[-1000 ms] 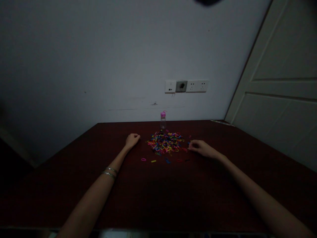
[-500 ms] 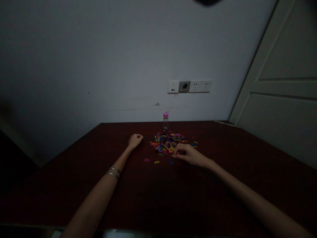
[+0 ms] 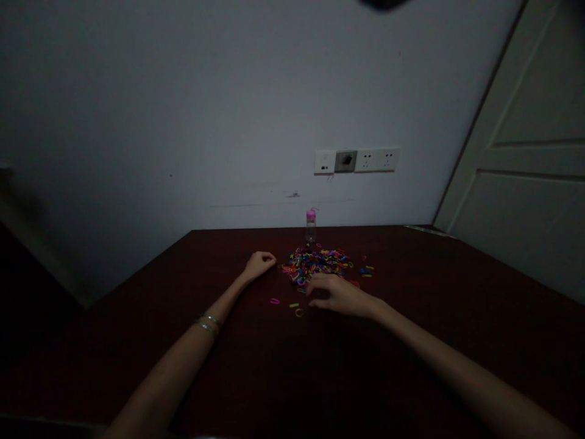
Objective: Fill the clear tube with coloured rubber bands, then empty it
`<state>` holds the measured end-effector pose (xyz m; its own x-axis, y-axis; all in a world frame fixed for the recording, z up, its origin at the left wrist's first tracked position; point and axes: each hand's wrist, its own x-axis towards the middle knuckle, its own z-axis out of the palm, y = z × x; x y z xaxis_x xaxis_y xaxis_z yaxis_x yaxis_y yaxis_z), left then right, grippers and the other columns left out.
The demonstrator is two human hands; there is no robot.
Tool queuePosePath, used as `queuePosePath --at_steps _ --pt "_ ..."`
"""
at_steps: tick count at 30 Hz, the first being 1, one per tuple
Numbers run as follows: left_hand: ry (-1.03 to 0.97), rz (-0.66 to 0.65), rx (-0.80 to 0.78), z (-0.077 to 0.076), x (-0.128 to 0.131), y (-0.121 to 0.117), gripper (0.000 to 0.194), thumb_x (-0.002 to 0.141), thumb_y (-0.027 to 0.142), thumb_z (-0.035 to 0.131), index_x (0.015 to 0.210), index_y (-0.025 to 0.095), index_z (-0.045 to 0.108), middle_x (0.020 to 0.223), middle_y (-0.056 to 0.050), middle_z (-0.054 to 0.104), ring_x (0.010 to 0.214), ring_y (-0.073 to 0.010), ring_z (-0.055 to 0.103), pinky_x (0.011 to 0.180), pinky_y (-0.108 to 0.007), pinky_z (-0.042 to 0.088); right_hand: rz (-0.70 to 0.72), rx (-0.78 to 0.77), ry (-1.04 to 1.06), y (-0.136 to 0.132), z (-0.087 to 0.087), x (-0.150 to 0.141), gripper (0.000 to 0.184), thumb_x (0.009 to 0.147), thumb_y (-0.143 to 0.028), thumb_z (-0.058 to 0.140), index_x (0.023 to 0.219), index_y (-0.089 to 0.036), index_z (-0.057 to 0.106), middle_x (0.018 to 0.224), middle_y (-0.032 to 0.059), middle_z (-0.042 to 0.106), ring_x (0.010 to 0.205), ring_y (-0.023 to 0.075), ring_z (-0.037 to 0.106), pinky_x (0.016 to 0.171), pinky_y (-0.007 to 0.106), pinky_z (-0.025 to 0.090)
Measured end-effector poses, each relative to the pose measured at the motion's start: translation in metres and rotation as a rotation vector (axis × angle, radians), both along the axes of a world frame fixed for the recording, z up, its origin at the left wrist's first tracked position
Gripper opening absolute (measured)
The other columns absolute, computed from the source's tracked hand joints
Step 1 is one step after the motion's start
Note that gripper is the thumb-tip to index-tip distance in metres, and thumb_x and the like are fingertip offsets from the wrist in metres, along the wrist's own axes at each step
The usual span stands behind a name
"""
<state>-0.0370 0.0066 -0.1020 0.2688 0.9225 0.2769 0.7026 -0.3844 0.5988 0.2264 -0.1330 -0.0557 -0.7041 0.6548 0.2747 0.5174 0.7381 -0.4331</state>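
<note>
A pile of small colourful elastic bands (image 3: 315,263) lies on the dark red table (image 3: 256,372). My right hand (image 3: 336,294) hovers at the near edge of the pile, thumb and forefinger apart. Just to its left lie a round yellow band (image 3: 299,313), a yellow-green band (image 3: 294,305) and, farther left, a pink band (image 3: 275,301). My left hand (image 3: 259,264) rests on the table left of the pile, its fingers curled in towards the thumb. Whether anything small is in those fingers cannot be made out.
A small clear bottle (image 3: 311,231) with a pink lid stands behind the pile, near the wall. Several loose bands (image 3: 366,271) lie right of the pile. Wall sockets (image 3: 375,160) are above the table, and a pale door (image 3: 525,183) is at the right.
My right hand has shifted left and its pinch has opened. The round yellow band now lies on the table beside the yellow-green one. The view has swung slightly left.
</note>
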Motion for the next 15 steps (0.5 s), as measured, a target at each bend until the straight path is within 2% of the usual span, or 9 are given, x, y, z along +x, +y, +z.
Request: queuePosePath --at_steps 4,7,11,15 --pt "-0.044 -0.15 -0.131 0.007 -0.006 -0.002 0.026 0.069 0.032 0.057 0.081 0.013 0.069 0.075 -0.004 0.067 0.07 -0.0148 0.057 0.064 -0.022 0.041 -0.117 -0.023 0.075 0.007 -0.001 0.037 0.015 0.081 -0.031 0.054 0.086 -0.019 0.062 0.085 0.0043 0.06 0.077 0.0157 0.055 0.07 0.029 0.044" --pt "0.019 -0.23 -0.13 0.013 -0.006 -0.004 0.03 0.067 0.037 0.06 0.082 0.013 0.069 0.074 -0.003 0.065 0.068 -0.0135 0.055 0.062 -0.022 0.04 -0.233 -0.011 0.125 0.015 -0.009 0.065 0.017 0.081 -0.032 0.051 0.082 -0.018 0.062 0.082 0.0044 0.061 0.073 0.0154 0.055 0.068 0.028 0.044" --pt "0.072 -0.236 -0.089 0.012 -0.002 -0.004 0.031 0.068 0.039 0.059 0.081 0.013 0.069 0.07 -0.002 0.063 0.063 -0.0126 0.053 0.058 -0.022 0.038 -0.357 -0.028 0.193 0.022 -0.025 0.094 0.023 0.082 -0.035 0.047 0.081 -0.017 0.061 0.083 0.0051 0.062 0.075 0.0168 0.057 0.069 0.029 0.045" --pt "0.083 -0.2 -0.04 0.004 0.0 0.0 0.024 0.07 0.032 0.055 0.077 0.013 0.069 0.07 -0.003 0.063 0.065 -0.0128 0.054 0.061 -0.022 0.038 -0.473 -0.048 0.247 0.024 -0.037 0.112 0.025 0.08 -0.037 0.047 0.084 -0.017 0.063 0.089 0.0068 0.065 0.082 0.0203 0.059 0.075 0.033 0.045"
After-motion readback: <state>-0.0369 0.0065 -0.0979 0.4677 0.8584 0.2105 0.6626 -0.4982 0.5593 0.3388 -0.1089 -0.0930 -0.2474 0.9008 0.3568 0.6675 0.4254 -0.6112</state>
